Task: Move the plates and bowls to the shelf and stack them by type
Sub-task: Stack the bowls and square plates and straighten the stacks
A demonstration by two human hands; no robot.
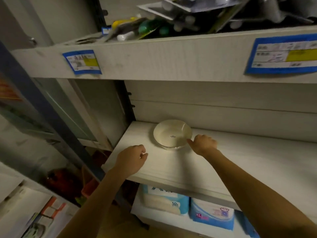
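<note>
A cream-white bowl (172,134) with a small dark mark in its middle stands on the pale shelf board (231,162), near the back left corner. It seems to sit on another dish of the same kind, whose rim shows under its front edge. My right hand (204,144) is just right of the bowl, fingers curled, thumb tip at the bowl's rim, with nothing gripped. My left hand (131,159) hovers over the shelf's front left part, fingers loosely curled, apart from the bowl and holding nothing.
An upper shelf (154,60) with blue price labels overhangs the board and carries bottles and packaged goods. Below are blue-and-white packs (211,214). A dark upright post (125,100) stands at the shelf's left end. Boxes lie lower left.
</note>
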